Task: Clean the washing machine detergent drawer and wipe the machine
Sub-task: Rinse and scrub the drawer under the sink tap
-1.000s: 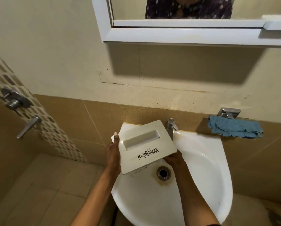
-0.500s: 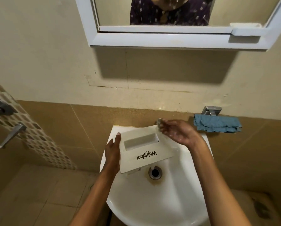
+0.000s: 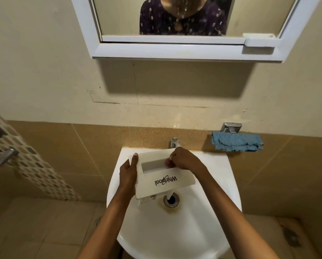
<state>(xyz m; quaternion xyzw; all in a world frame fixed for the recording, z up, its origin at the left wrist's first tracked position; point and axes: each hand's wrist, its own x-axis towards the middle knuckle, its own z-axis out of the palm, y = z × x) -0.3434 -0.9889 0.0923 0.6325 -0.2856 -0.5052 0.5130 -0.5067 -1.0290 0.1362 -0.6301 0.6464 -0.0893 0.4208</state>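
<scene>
while the left hand (image 3: 127,176) grips the left edge of the detergent drawer (image 3: 167,181), thumb laid on top, the drawer is held tilted over the white sink (image 3: 212,230) with its front panel facing up. the right hand (image 3: 186,159) curls its fingers (image 3: 168,162) onto the right end of the panel's handle recess. water (image 3: 169,195) streams from under the drawer's near edge into the drain (image 3: 172,201). the tap (image 3: 174,143) stands just behind, and a blue cloth (image 3: 237,142) sits bunched against the wall tiles further right.
</scene>
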